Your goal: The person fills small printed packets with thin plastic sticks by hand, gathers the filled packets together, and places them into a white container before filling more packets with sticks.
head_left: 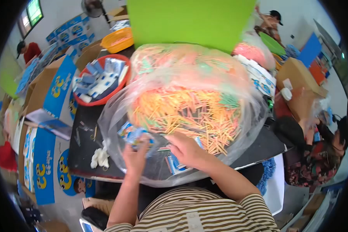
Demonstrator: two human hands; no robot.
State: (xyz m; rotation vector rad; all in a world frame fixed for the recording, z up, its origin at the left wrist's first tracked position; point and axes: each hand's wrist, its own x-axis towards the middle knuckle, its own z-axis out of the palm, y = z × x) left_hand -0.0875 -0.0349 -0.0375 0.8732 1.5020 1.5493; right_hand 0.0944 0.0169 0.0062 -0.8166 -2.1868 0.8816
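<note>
Pinching with the left hand (135,157) a printed packet (133,135), likely light, pliable and slippery, best held by its edges, over the surface (85,145) beside the right hand (187,150) of unclear grip, near loose sticks (216,127) in a clear bag (114,110).

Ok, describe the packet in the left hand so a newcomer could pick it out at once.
Find the large clear plastic bag of coloured sticks on the black table. At its near left part, the left hand holds a small blue-and-white packet. Being in that hand sets it apart from the striped packet that shows beside the right hand.
</note>
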